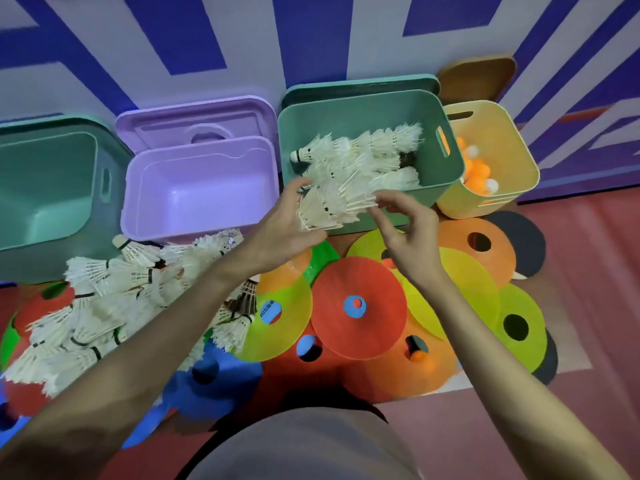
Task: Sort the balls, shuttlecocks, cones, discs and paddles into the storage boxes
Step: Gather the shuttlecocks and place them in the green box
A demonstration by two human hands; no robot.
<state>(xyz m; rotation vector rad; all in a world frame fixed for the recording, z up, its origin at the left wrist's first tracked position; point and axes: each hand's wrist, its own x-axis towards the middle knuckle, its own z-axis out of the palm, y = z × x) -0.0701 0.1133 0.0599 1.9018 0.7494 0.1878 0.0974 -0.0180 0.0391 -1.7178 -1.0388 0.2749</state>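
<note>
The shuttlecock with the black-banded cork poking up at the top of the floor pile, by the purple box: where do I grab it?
Probably pinch that shuttlecock at its cork head, coming from above on the side nearest the purple box. The cork is the firm end and sticks out free there, while its feather skirt is buried in the pile.

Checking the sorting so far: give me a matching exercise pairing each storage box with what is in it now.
Boxes:
1. purple box
2. green box on the right
3. yellow box
4. green box on the far left

Contents:
A. orange and white balls
B. nothing visible, lid propped behind it
C. white shuttlecocks
D. nothing visible, cut off by the picture's edge

Pairs: 1-B, 2-C, 3-A, 4-D
</note>
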